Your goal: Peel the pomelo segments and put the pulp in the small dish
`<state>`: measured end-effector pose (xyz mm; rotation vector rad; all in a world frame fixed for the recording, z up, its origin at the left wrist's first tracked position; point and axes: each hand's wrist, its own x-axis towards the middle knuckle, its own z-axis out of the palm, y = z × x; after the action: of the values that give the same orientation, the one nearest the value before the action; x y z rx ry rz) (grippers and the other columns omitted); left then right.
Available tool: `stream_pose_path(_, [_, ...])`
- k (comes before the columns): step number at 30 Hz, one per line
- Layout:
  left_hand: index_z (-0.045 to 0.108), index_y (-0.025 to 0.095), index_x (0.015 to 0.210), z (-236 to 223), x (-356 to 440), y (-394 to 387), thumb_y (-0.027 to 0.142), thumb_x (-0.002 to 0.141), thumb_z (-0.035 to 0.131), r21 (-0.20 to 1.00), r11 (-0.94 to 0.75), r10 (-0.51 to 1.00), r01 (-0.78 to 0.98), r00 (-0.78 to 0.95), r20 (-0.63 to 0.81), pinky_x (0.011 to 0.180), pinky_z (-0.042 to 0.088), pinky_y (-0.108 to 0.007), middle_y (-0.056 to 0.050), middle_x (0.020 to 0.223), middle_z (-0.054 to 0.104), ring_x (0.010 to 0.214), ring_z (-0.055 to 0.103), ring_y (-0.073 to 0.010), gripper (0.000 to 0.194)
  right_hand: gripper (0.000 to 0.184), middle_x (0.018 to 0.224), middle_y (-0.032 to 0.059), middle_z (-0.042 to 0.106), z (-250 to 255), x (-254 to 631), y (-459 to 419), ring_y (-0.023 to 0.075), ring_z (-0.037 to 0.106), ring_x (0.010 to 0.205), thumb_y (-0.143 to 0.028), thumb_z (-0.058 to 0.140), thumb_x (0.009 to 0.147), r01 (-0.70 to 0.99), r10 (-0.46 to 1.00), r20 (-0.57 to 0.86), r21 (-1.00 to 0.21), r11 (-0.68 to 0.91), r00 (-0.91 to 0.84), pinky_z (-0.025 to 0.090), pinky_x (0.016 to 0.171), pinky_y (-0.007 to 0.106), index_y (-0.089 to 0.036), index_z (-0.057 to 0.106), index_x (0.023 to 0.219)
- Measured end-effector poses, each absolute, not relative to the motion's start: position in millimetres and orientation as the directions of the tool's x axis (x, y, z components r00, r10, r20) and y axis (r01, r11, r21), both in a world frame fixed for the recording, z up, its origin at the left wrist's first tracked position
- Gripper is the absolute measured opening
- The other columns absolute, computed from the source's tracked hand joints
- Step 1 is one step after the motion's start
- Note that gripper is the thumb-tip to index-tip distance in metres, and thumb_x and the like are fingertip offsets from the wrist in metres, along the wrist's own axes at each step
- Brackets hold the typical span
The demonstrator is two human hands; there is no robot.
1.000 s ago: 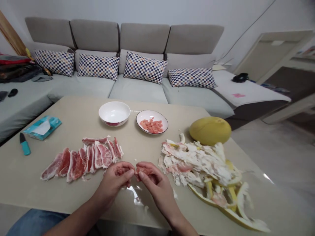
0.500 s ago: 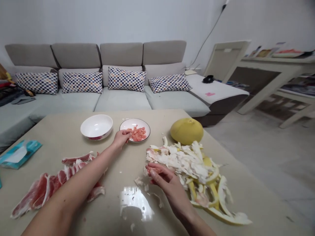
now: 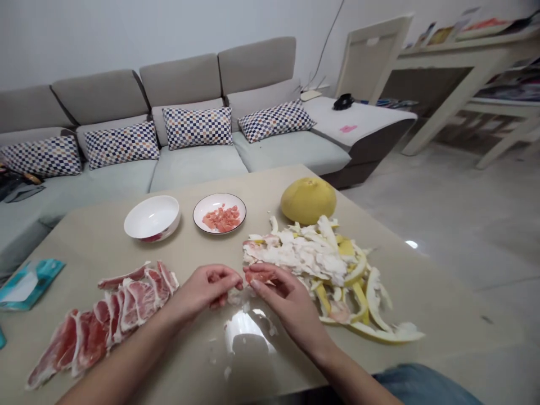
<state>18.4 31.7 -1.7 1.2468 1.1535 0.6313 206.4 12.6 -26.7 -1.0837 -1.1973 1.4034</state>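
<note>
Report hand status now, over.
Left hand, right hand: each pinching pomelo flesh. Peeled segments near left hand. Pith pile beside right hand.

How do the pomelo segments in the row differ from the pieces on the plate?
The pomelo segments are long, flat slabs, while the pomelo pieces are small chunks. The segments lie overlapping in a row directly on the tabletop, while the pieces sit heaped on a white plate. Both are pink flesh.
</note>
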Motion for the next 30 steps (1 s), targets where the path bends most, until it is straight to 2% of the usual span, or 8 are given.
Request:
stream_pose_path(3, [0.069,0.016,0.087,4.0,19.2,6.7,0.048,0.079,0.063,0.942,0.26,0.902,0.21,0.294,-0.315,0.044,0.026,-0.019,0.004,0.055,0.048,0.047,0.041,-0.0072,0.033,0.025,0.098,0.0052,0.071,-25.9,199.2,4.9,0.0182,0.067,0.087,-0.035,0.069,0.079,-0.071,0.987,0.043,-0.997,0.032,-0.158,0.054,0.079,0.029,-0.023,0.068,0.101])
stream_pose_path(7, [0.07,0.016,0.085,7.7,17.0,-3.1,0.044,0.079,0.063,0.936,0.21,0.939,0.283,0.207,-0.274,0.045,0.026,-0.019,0.004,0.055,0.049,0.05,0.041,-0.008,0.029,0.017,0.107,0.0057,0.066,-30.0,192.5,-0.8,0.0194,0.062,0.1,-0.03,0.068,0.08,0.022,0.973,0.199,-0.979,0.202,-0.117,0.054,0.082,0.028,-0.025,0.07,0.096])
stream_pose_path(11, [0.071,0.015,0.081,6.9,15.9,-4.9,0.038,0.078,0.064,0.927,0.186,0.952,0.327,0.174,-0.253,0.045,0.026,-0.02,0.003,0.054,0.05,0.049,0.04,-0.0081,0.025,0.017,0.102,0.0058,0.066,-31.2,190.5,-3.2,0.019,0.063,0.094,-0.03,0.068,0.08,0.016,0.967,0.217,-0.975,0.221,-0.132,0.055,0.078,0.028,-0.024,0.07,0.096])
stream_pose_path(14, [0.068,0.015,0.076,3.3,17.2,-5.0,0.037,0.077,0.065,0.941,0.204,0.949,0.27,0.183,-0.258,0.044,0.024,-0.02,0.005,0.051,0.047,0.047,0.038,-0.0076,0.022,0.018,0.1,0.0053,0.068,-29.2,190.2,-4.3,0.0195,0.065,0.09,-0.032,0.069,0.078,-0.028,0.976,0.155,-0.988,0.152,-0.15,0.054,0.079,0.03,-0.025,0.071,0.094])
stream_pose_path(18, [0.063,0.014,0.071,-2.1,21.0,-6.7,0.037,0.075,0.067,0.95,0.251,0.941,0.186,0.182,-0.284,0.043,0.021,-0.019,0.006,0.05,0.043,0.045,0.033,-0.0061,0.023,0.029,0.09,0.0054,0.072,-27.8,190.0,-4.8,0.0209,0.066,0.085,-0.039,0.075,0.071,-0.13,0.982,-0.079,-0.986,-0.102,-0.171,0.052,0.081,0.033,-0.022,0.072,0.094])
stream_pose_path(23, [0.063,0.014,0.07,-6.3,23.2,-9.3,0.038,0.073,0.068,0.949,0.278,0.942,0.148,0.154,-0.299,0.042,0.019,-0.019,0.007,0.048,0.042,0.044,0.031,-0.0056,0.025,0.039,0.087,0.0051,0.072,-31.0,186.7,-5.6,0.0172,0.065,0.08,-0.041,0.08,0.067,-0.357,0.93,-0.259,-0.869,-0.343,-0.262,0.051,0.083,0.032,-0.017,0.071,0.096])
stream_pose_path(26, [0.062,0.013,0.069,-9.6,23.3,-10.3,0.038,0.074,0.068,0.949,0.283,0.943,0.138,0.142,-0.302,0.043,0.019,-0.019,0.007,0.049,0.041,0.045,0.03,-0.0053,0.025,0.037,0.087,0.0041,0.071,-34.2,183.4,-7.4,0.0147,0.064,0.079,-0.038,0.082,0.066,-0.438,0.912,-0.3,-0.806,-0.398,-0.279,0.05,0.083,0.03,-0.017,0.071,0.095])
stream_pose_path(30, [0.062,0.013,0.07,-16.1,23.8,-13.2,0.038,0.074,0.068,0.957,0.27,0.952,0.103,0.117,-0.281,0.043,0.02,-0.019,0.007,0.05,0.042,0.045,0.029,-0.005,0.026,0.036,0.086,0.0027,0.072,-38.5,179.9,-10.3,0.0129,0.063,0.078,-0.035,0.082,0.066,-0.481,0.917,-0.312,-0.782,-0.396,-0.247,0.049,0.081,0.027,-0.017,0.071,0.096])
